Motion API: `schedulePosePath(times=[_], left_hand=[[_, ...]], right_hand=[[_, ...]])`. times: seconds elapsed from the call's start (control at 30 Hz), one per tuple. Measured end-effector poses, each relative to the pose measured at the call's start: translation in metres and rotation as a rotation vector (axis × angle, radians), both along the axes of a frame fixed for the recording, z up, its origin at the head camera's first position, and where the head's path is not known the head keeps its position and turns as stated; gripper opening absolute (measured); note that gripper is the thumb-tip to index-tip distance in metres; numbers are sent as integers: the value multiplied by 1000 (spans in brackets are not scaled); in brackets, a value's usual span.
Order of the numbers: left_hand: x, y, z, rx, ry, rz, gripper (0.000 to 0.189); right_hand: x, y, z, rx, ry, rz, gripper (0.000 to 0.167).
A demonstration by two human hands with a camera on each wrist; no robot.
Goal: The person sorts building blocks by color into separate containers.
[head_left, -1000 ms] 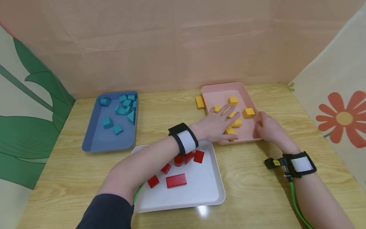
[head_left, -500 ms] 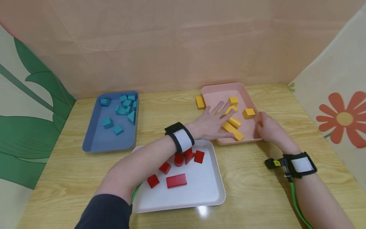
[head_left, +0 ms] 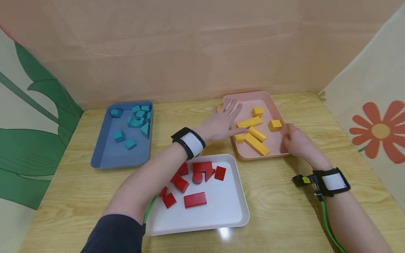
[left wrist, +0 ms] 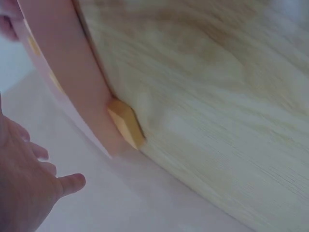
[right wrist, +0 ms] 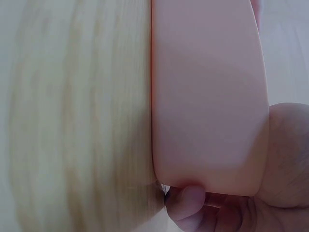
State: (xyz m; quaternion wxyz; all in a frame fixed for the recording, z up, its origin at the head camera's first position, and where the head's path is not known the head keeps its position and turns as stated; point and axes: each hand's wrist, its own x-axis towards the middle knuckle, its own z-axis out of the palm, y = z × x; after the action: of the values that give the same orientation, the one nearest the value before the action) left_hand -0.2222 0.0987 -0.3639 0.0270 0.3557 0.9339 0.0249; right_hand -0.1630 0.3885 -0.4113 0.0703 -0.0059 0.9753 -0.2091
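My left hand (head_left: 219, 123) is held over the left rim of a pink tray (head_left: 275, 143), its fingers spread and holding nothing. Several yellow blocks lie inside this tray, among them a long block (head_left: 257, 144), a cylinder (head_left: 257, 134) and a cube (head_left: 257, 112). Another yellow block (left wrist: 126, 124) lies on the table against the tray's outer wall; in the head view my left hand covers most of it. My right hand (head_left: 297, 142) grips the tray's right wall near the front corner, thumb over the rim and curled fingers (right wrist: 186, 203) at the underside in the right wrist view.
A white tray (head_left: 218, 214) of red blocks stands in front, below my left forearm. At the left is a blue tray (head_left: 107, 154) with teal blocks. A pinkish backdrop (head_left: 190, 52) rises behind the wooden table (head_left: 275, 211). A green cable (head_left: 326, 218) runs along my right forearm.
My left hand has moved left and back, from over the yellow blocks to the tray's left rim. More of those blocks now show. The right hand has stayed on the tray.
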Motion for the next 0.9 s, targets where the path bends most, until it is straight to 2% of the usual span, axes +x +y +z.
schedulePosePath(times=[0.1,0.27,0.47,0.63,0.77,0.9], left_hand=[[-11,-13,-1,19,-7,43,89],[-27,-32,-9,14,-42,105,88],[-37,-41,-20,-3,-136,153,87],[-39,-38,-31,-32,-186,147,88],[-39,-34,-38,-42,-156,129,89],[-39,-29,-38,-15,-107,101,87]], right_hand=[[0,0,-1,-1,15,9,51],[2,-1,0,-3,24,9,50],[3,-4,-1,0,28,10,47],[5,-6,-1,3,29,15,47],[6,-9,-1,-3,19,18,45],[6,-11,-2,-10,16,18,42]])
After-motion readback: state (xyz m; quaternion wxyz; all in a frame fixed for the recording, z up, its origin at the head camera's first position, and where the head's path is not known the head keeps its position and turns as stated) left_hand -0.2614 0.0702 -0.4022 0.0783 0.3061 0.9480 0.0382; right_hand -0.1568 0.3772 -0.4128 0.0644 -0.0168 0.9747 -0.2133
